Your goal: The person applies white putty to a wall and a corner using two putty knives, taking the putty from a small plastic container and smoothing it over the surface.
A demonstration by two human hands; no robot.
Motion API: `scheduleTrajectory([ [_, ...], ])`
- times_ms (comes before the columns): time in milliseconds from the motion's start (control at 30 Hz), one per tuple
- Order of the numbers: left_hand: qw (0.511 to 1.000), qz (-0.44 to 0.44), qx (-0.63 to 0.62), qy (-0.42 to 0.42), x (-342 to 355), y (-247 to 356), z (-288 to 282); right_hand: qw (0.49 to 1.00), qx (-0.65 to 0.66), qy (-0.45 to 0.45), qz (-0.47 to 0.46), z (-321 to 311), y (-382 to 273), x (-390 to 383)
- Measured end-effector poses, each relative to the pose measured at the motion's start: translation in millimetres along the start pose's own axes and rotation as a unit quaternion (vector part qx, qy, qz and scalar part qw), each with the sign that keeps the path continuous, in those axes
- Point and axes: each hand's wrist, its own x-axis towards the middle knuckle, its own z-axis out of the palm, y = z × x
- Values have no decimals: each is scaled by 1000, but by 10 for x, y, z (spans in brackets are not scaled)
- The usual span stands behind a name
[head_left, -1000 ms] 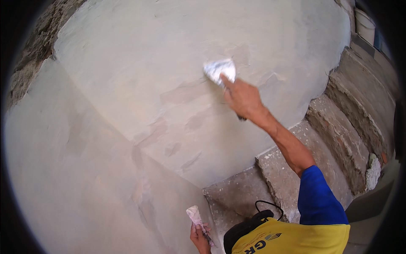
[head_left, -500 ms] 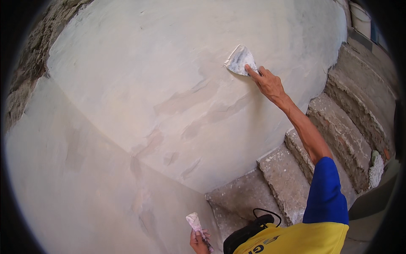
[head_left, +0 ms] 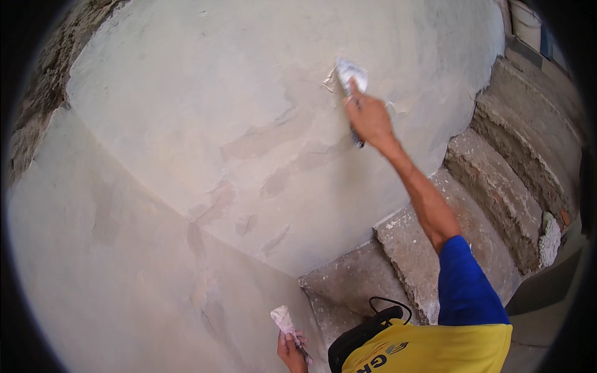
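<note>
My right hand (head_left: 371,118) grips a wide putty knife (head_left: 352,74), its whitish blade against the upper part of the pale plastered wall (head_left: 180,112). The index finger presses on the blade, and the dark handle pokes out below the palm. A ridge of wet filler (head_left: 329,81) stands just left of the blade. Low in the view, my left hand (head_left: 292,351) is wrapped around a narrower putty knife (head_left: 283,318) smeared with white filler, held upright in front of the wall. Damp grey-beige filler patches (head_left: 267,140) run diagonally below the right hand.
Rough concrete steps (head_left: 491,180) climb along the wall's right side. A white bucket (head_left: 525,25) stands at the top right. A white lumpy piece (head_left: 550,239) lies on a step. Bare rough masonry (head_left: 53,74) borders the wall at upper left.
My right hand has moved left and turned the wide putty knife, so its handle now points down. A filler ridge now shows beside the blade. The left hand has barely moved.
</note>
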Motion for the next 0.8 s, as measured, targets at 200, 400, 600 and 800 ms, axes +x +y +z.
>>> scheduleTrajectory([
  [200, 994, -67, -37, 73, -139, -183, -175, 991, -2, -126, -51, 431, -316, -998],
  [400, 996, -50, -13, 66, -205, -144, -173, 996, 86, 10, 8, -43, 10, -439],
  [600, 996, -42, -29, 77, -228, -131, -107, 998, 15, -16, -60, 222, 7, -396],
  [800, 1000, 0, -12, 19, -123, -33, -104, 984, 86, -148, -39, 339, -109, -1064],
])
